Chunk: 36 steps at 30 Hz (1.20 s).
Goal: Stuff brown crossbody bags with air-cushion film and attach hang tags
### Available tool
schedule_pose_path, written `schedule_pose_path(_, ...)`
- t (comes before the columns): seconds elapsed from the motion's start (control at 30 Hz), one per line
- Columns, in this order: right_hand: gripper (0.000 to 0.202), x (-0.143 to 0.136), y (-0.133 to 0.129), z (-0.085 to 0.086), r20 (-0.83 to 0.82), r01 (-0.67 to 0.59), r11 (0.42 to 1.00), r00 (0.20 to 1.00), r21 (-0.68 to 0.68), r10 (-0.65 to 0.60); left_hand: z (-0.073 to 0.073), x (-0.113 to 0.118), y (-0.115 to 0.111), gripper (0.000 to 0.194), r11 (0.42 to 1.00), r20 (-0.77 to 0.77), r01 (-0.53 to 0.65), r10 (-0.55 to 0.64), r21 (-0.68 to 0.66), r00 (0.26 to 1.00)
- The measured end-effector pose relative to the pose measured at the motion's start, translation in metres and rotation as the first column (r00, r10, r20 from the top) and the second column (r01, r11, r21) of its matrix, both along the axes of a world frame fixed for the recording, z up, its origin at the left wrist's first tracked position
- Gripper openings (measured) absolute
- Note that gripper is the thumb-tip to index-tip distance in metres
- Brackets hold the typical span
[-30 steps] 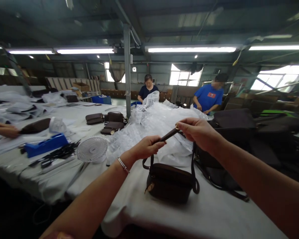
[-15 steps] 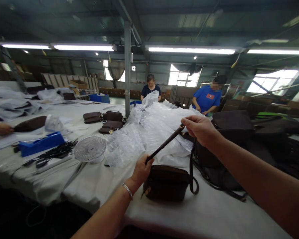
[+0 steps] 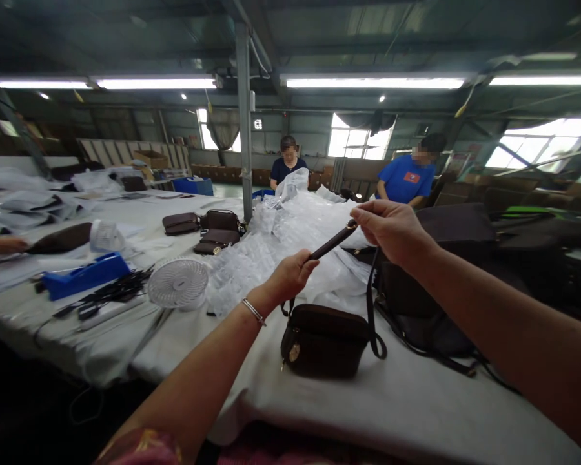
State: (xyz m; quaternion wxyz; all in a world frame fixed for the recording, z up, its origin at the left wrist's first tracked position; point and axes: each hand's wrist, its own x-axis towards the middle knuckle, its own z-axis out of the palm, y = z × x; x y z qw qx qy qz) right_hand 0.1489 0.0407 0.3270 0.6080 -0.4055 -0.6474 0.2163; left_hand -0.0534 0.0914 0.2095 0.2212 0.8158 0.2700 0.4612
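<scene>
A small dark brown bag [image 3: 326, 339] with a gold-coloured charm stands upright on the white-covered table [image 3: 416, 400], below my two hands. Its dark strap [image 3: 333, 241] is stretched at a slant between them. My left hand [image 3: 289, 278] is closed round the lower part of the strap, above the bag's left end. My right hand [image 3: 387, 229] pinches the strap near its metal buckle, higher and to the right. Another length of strap hangs down to the bag's right side and loops on the table.
Clear plastic wrapping [image 3: 295, 239] is heaped beyond the bag. Dark bags [image 3: 455, 278] are piled at right. A white fan [image 3: 178, 283] and blue tape dispenser [image 3: 87, 274] lie left. Two people work beyond; another person's hand [image 3: 10, 244] is at far left.
My left hand has moved up and to the right along the strap, closer to my right hand. The held strap section is shorter, and the bag's charm now shows more clearly.
</scene>
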Motion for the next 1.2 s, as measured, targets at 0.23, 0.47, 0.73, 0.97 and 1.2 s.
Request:
schedule_pose_path(0.23,0.032,0.013,0.005,-0.024,0.059,0.077,0.994,0.996,-0.08,-0.072,-0.067,-0.014,0.005,0.018,0.993,-0.018,-0.078,0.077,-0.088,0.997)
schedule_pose_path(0.47,0.037,0.033,-0.003,-0.03,0.161,-0.041,0.984,0.984,-0.172,0.07,-0.085,-0.036,-0.003,0.035,0.943,0.035,-0.065,0.081,-0.327,0.996)
schedule_pose_path(0.73,0.039,0.019,-0.001,-0.034,0.083,-0.143,0.966,0.983,-0.216,0.164,0.006,-0.011,-0.019,0.033,0.935,0.01,0.23,-0.236,-0.271,0.972)
schedule_pose_path(0.97,0.033,0.01,-0.003,-0.019,0.107,-0.148,0.977,0.98,-0.155,0.166,0.076,0.012,-0.005,0.028,0.964,0.246,0.226,-0.188,-0.138,0.951)
schedule_pose_path(1.2,0.035,0.103,0.004,-0.068,0.136,0.043,0.958,0.991,-0.285,-0.004,0.034,-0.061,0.053,0.039,0.889,0.778,0.132,0.302,-0.438,0.551)
